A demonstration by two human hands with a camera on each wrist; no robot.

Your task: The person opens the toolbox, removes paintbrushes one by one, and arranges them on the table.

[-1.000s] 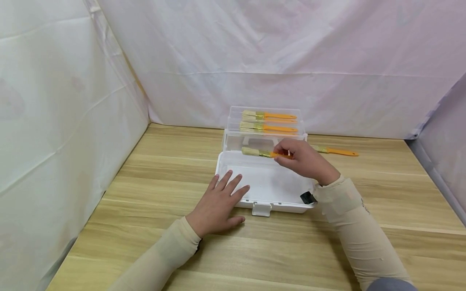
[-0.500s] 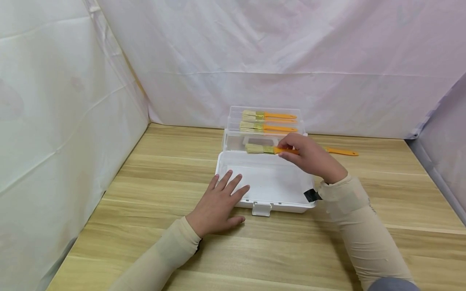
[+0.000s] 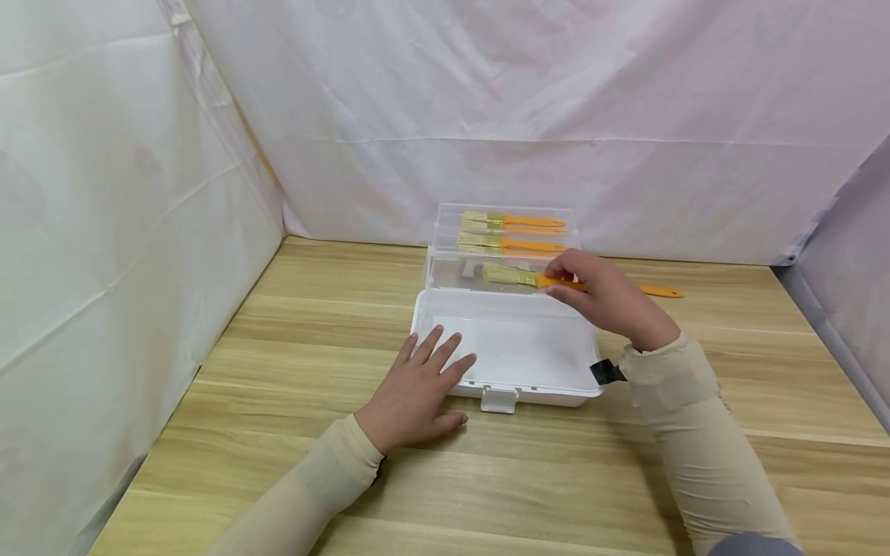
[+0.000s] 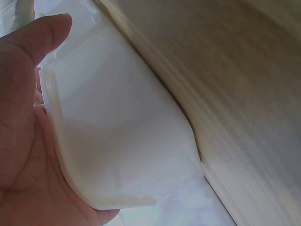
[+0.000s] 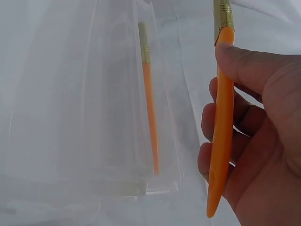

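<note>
Right wrist view: the right hand (image 5: 254, 141) pinches the brush (image 5: 220, 117) by its orange handle, thumb on top, fingers curled beneath. The brush looks light and stiff with a smooth handle, best held mid-handle. Just beyond sit the clear trays (image 3: 504, 232); below, the white box (image 3: 511, 347), where the left hand (image 3: 417, 390) rests flat.

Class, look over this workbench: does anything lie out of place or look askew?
One brush lies loose on the table, behind the right hand, outside the box, while others sit lined up in the clear trays. The right hand holds another brush over the box. Nothing looks spilled or damaged.
</note>
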